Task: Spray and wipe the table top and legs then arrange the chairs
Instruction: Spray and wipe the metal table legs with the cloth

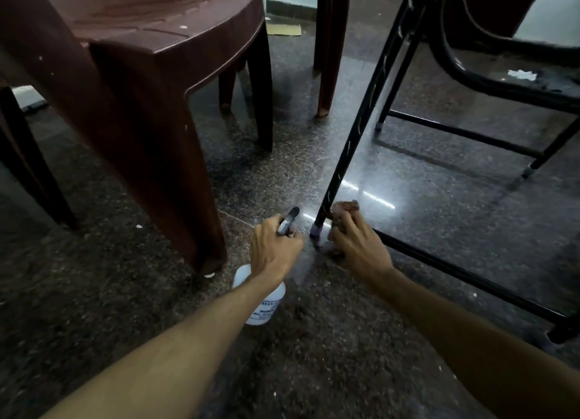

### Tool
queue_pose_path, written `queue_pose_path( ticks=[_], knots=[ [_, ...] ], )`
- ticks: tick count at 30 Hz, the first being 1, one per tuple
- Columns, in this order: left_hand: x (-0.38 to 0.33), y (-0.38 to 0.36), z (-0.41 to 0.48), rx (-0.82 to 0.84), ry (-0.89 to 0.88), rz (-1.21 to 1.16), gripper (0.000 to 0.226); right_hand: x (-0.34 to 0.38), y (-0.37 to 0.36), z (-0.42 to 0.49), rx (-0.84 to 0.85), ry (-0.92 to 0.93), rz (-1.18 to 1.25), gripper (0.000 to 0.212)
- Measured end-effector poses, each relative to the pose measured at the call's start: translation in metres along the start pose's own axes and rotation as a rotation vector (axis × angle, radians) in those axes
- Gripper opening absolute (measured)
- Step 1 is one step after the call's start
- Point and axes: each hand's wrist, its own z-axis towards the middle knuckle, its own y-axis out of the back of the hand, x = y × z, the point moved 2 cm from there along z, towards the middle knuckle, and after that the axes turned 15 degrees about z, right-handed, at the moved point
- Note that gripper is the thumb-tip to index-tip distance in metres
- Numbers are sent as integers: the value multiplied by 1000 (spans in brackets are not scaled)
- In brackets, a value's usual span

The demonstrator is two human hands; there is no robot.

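Observation:
A thin black metal table leg (354, 136) slants down to its foot on the dark speckled floor at centre. My left hand (273, 249) grips the dark trigger head of a white spray bottle (266, 305), just left of the foot. My right hand (357, 246) grips a brown cloth (345, 208) against the bottom of the leg, on its right side. A brown plastic chair (141, 58) stands close at the left.
A black crossbar (464, 277) runs along the floor from the leg to the lower right. A second black frame (470, 130) stands behind it. More brown chair legs (326, 58) stand at the back centre. A cardboard scrap (284, 29) lies far back.

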Motion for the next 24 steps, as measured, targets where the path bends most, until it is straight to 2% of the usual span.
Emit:
queue_pose_path(
  ticks=[3, 6, 7, 10, 12, 14, 17, 20, 24],
  knots=[
    [2, -1, 1, -14, -28, 10, 18, -7, 12, -8, -107, -10, 64, 43],
    [4, -4, 0, -33, -23, 19, 17, 19, 16, 30, -247, 171, -60, 36],
    [5, -4, 0, -44, -21, 17, 18, 27, 14, 42, -237, 211, -135, 36],
    [2, 0, -1, -40, -49, 11, 17, 26, -5, 39, -65, 184, -347, 50],
    [2, 5, 3, -48, -52, -2, 15, 13, -9, 17, 20, 166, -372, 57],
    [0, 8, 5, -57, -63, -17, 15, 5, 7, 1, -66, 87, -206, 58],
    [-5, 12, 7, -70, -83, -22, 16, 4, 41, -5, -312, -43, 130, 60],
    [-22, 22, 5, -85, -132, -63, 22, 0, 75, -3, -494, -103, 237, 56],
    [-55, 38, 5, -107, -171, -174, 26, -7, 104, 0, -579, -131, 288, 59]
  ],
)
